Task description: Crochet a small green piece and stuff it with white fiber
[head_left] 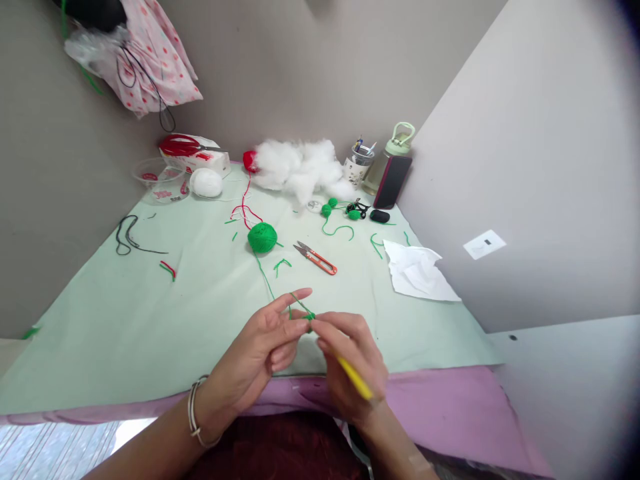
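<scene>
— Can you read any writing on the desk?

— Nothing legible. The tissue pack [200,159] carries red print, and the clear bowl [161,181] has red marks on its side, but both are too small and blurred to make out.

— And the cup [356,168] by the bottle [391,157]?

— A dark pattern only; no words I can read.

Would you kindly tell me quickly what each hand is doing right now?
Left hand: fingers pinched on the green yarn.
Right hand: closed on a yellow crochet hook, tip at the yarn.
</scene>
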